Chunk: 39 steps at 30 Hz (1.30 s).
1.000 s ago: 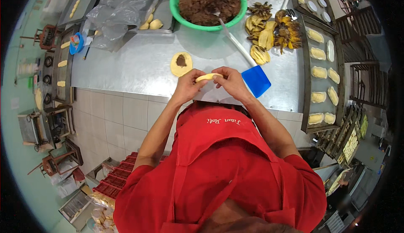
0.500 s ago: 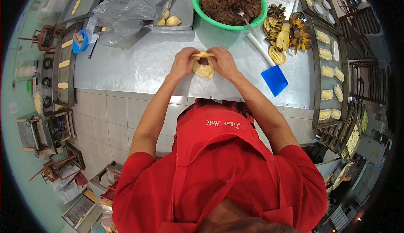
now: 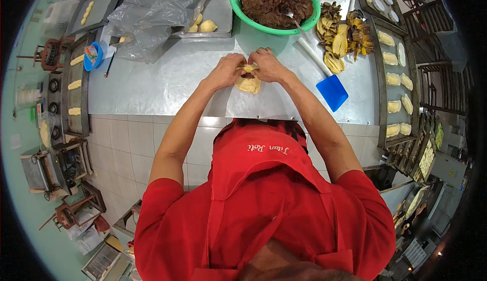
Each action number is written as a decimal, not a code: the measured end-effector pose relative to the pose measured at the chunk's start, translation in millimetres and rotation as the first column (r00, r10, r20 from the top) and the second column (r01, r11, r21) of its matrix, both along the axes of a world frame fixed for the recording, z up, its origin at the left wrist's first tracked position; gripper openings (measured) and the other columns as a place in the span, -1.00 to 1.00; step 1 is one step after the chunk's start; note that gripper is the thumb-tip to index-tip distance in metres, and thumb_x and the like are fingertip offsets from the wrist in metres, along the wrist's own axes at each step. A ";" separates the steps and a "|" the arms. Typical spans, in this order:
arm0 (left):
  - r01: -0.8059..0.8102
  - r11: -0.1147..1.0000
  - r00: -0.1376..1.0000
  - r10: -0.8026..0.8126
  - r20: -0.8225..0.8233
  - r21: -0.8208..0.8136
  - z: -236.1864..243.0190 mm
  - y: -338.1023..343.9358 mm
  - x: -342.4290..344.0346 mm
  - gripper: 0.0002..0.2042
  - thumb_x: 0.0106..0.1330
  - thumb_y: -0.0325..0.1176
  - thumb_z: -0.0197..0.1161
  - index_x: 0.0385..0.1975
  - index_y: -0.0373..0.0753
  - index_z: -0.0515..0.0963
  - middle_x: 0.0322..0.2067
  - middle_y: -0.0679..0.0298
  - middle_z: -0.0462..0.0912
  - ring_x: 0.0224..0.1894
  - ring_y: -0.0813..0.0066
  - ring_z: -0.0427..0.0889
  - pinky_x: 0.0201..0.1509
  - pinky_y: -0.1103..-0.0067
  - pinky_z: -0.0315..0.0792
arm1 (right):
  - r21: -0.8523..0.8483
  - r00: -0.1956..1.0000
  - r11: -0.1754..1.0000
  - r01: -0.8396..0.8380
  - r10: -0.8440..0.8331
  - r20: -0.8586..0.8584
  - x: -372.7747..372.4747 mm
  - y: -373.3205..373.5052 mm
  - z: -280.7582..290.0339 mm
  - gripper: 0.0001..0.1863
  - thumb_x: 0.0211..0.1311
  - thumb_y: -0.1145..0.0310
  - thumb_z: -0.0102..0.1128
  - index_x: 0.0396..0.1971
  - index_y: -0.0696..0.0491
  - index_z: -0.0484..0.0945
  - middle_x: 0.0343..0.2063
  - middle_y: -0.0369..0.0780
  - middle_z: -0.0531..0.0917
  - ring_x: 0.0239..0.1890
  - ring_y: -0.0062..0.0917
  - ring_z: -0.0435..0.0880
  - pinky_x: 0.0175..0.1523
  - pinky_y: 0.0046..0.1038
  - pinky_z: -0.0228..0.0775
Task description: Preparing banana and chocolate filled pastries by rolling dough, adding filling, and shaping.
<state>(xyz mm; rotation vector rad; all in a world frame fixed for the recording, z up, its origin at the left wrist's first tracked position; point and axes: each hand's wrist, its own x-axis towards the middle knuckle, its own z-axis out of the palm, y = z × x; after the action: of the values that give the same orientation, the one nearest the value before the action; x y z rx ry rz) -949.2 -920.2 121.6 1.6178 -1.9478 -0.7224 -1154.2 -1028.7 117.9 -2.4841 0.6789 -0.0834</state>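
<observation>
A flattened piece of pale yellow dough (image 3: 248, 85) lies on the metal table near its front edge, a dab of brown filling showing at its middle. Its far edge is folded over toward me. My left hand (image 3: 229, 70) pinches the left end of that fold, and my right hand (image 3: 267, 67) grips the right end, thumbs and fingers close together. The nearer part of the dough lies flat on the table. Beyond my hands stands a green basin (image 3: 274, 30) heaped with brown filling (image 3: 276, 2), a spoon handle sticking out.
Banana peels (image 3: 341, 40) are piled right of the basin, beside a blue spatula (image 3: 332, 92) with a white handle. Trays of shaped dough (image 3: 390, 79) stand at the right, another tray (image 3: 76, 90) at the left. A plastic sheet (image 3: 152, 17) and a small blue bowl (image 3: 93, 56) lie back left.
My hands have drawn closer together over the dough, pressing in on the folded edge. More of the filling is covered. The view has shifted slightly.
</observation>
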 end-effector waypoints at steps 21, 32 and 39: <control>-0.118 0.968 0.974 0.156 0.164 -0.220 3.8 101.1 -56.8 -0.57 0.44 -0.35 0.31 0.26 -0.38 0.60 0.18 -0.06 0.64 0.27 -0.08 0.60 0.43 0.13 0.43 | -0.146 0.921 0.918 0.369 -0.339 0.192 -72.9 61.7 -15.9 -0.44 0.17 0.53 0.18 0.23 0.25 0.61 0.04 0.00 0.68 0.17 -0.02 0.61 0.28 -0.06 0.50; -0.072 0.982 0.951 0.120 0.284 -0.176 -1.0 148.2 -69.1 -0.44 0.51 -0.35 0.23 0.50 -0.26 0.43 0.51 0.07 0.45 0.58 0.02 0.36 0.64 0.15 0.24 | -0.744 0.886 0.559 0.365 -0.453 0.094 -175.2 -36.0 20.5 -0.71 0.39 0.46 0.15 0.07 0.05 0.65 -0.19 -0.09 0.62 0.01 -0.21 0.61 0.21 -0.16 0.45; -0.278 0.939 0.954 0.294 0.052 -0.201 16.9 133.8 -72.4 -0.42 0.50 -0.33 0.23 0.50 -0.31 0.40 0.53 -0.10 0.36 0.60 -0.19 0.27 0.64 0.08 0.18 | -0.476 0.992 0.875 0.091 -0.035 0.125 -120.5 77.3 9.9 -0.47 0.41 0.39 0.16 0.32 -0.37 0.68 -0.10 -0.17 0.69 0.02 -0.27 0.68 0.13 -0.21 0.48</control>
<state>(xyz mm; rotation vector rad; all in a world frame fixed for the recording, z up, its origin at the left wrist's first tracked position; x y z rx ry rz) -1021.6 -786.5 138.4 1.7812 -1.7234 -0.3470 -1274.6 -951.3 127.7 -2.9007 0.7640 -0.4683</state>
